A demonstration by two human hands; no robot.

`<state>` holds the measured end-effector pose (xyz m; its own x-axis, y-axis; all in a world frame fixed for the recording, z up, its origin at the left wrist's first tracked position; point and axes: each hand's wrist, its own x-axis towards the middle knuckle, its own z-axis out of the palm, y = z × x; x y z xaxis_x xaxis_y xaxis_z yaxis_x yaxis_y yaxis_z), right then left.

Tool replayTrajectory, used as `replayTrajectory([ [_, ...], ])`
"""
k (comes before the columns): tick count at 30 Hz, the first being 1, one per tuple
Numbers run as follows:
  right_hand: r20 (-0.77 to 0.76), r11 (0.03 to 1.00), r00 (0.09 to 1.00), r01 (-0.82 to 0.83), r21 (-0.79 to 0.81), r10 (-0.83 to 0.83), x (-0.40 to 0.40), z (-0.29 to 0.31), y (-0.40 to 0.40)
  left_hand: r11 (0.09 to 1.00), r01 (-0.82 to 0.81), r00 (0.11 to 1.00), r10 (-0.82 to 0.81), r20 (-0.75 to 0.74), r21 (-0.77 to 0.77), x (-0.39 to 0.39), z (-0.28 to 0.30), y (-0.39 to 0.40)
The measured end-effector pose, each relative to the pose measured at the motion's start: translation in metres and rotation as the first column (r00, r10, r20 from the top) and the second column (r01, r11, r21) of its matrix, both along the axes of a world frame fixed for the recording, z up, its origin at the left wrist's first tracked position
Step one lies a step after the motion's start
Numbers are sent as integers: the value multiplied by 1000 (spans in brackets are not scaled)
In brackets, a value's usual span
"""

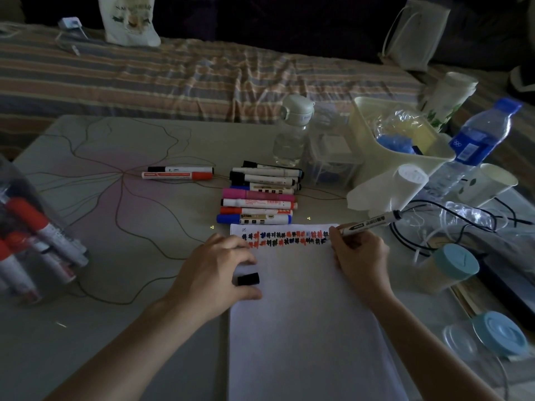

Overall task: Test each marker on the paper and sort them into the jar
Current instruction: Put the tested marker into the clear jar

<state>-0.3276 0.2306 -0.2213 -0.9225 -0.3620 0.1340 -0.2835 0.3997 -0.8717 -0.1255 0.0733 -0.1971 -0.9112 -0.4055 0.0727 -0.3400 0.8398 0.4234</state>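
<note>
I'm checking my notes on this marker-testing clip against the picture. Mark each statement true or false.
1. The right hand holds a marker with its tip at the paper. True.
2. The left hand is empty. False: it holds a black cap.
3. The test marks sit in rows near the top of the paper. True.
4. The marks are all black. False: red and blue ones are among them.
5. A stack of markers lies on the table just beyond the paper. True.
6. The jar at the left holds no markers. False: several are inside.
</note>
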Motion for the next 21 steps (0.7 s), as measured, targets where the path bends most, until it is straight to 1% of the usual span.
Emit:
replayTrajectory([
  [3, -26, 999, 999, 35, 23, -34, -2, 1, 0, 999, -17, 998, 20, -59, 36, 0, -2, -1],
  [6, 71, 993, 997, 49, -103, -42, -2, 9, 2, 993, -54, 991, 66, -115, 106, 0, 0, -3],
  [7, 96, 989, 994, 59, -133, -46, 0, 16, 3, 985, -71, 984, 95, -151, 155, 0, 3, -2],
  [9, 111, 977, 992, 74, -201, -53, 4, 38, 1, 949, -78, 955, 159, -250, 306, 1, 14, -1],
  [11, 126, 965, 992, 48, -259, -15, 16, 67, -1, 881, -26, 936, 187, -298, 473, 4, 26, 2],
  [13, 157, 952, 982, -58, -302, 110, 38, 93, 0, 801, 38, 935, 183, -304, 598, 10, 35, 4],
  [15, 202, 934, 950, -168, -315, 239, 67, 107, 3, 744, 69, 931, 192, -311, 664, 16, 41, 4],
  [16, 227, 922, 932, -198, -333, 282, 81, 109, 5, 717, 81, 923, 209, -324, 693, 20, 44, 4],
  [17, 255, 906, 913, -211, -367, 317, 94, 110, 6, 677, 99, 909, 237, -343, 729, 24, 47, 4],
  [19, 338, 876, 872, -183, -446, 354, 116, 109, 5, 566, 130, 875, 321, -362, 814, 34, 55, 4],
  [21, 424, 872, 832, -135, -470, 358, 130, 109, -1, 451, 128, 844, 417, -336, 883, 44, 61, 4],
])
